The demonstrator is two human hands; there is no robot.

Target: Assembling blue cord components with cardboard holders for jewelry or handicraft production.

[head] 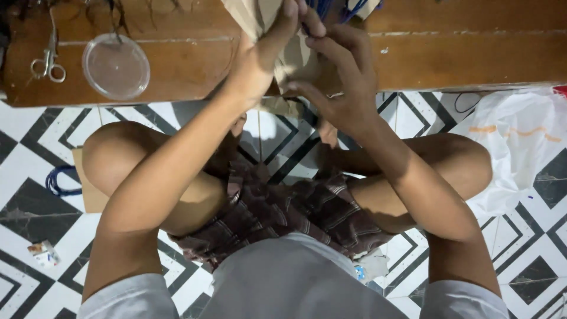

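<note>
Both hands pinch a brown paper bag (295, 59) at desk (460, 53) edge: left hand (266, 53) grips its left side, right hand (342, 71) its right, blue cord (322, 9) just beyond. Scissors (48, 59) and clear lid (116, 65) well left.

Dim, warm indoor light; soft shadows under the legs; slight blur, mild glare on tiles

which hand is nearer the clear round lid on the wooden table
Left. The left hand is just to the right of the clear round lid, gripping the brown paper bag; the right hand is farther right still.
</note>
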